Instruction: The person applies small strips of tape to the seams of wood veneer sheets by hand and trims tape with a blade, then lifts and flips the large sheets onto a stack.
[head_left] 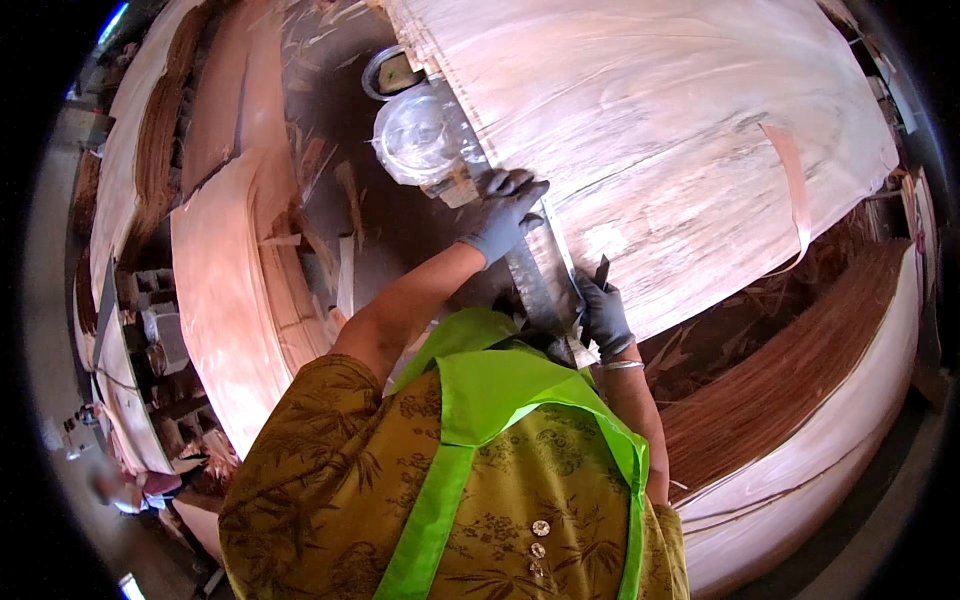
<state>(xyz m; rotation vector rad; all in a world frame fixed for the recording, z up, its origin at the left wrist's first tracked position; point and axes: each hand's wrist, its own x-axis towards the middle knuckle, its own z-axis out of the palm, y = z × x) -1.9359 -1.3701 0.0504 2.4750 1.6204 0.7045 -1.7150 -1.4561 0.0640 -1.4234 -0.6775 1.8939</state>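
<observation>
Nearest was a bright green fabric apron (480, 410) over a brown, leaf-patterned shirt (330, 450). Just ahead of it, the grey-gloved right hand (606, 318), with a silver-coloured bangle (624, 365) at its wrist, was closed around a dark, narrow, blade-like tool (602, 270) whose tip stuck up past the fingers. The grey-gloved left hand (505, 222), well apart from the right, lay farther along with bent fingers at the upper end of a thin, shiny, straight strip (556, 240); whether it gripped or only pressed, I could not tell. That strip ran between the hands along the near left edge of a broad, pale wood veneer sheet (690, 160), which spread away to the right. If the left hand's pressure slackened, the strip could skew; if the tool wandered across it, the left fingers would be at risk, and catching the grain could split the thin sheet. Beyond the left hand sat a round bundle in clear plastic (415, 135), then a dark round bowl (381, 75) holding a tan block (400, 72). A loose, curling veneer strip (790, 185) lay across the sheet's right part and could snag.
</observation>
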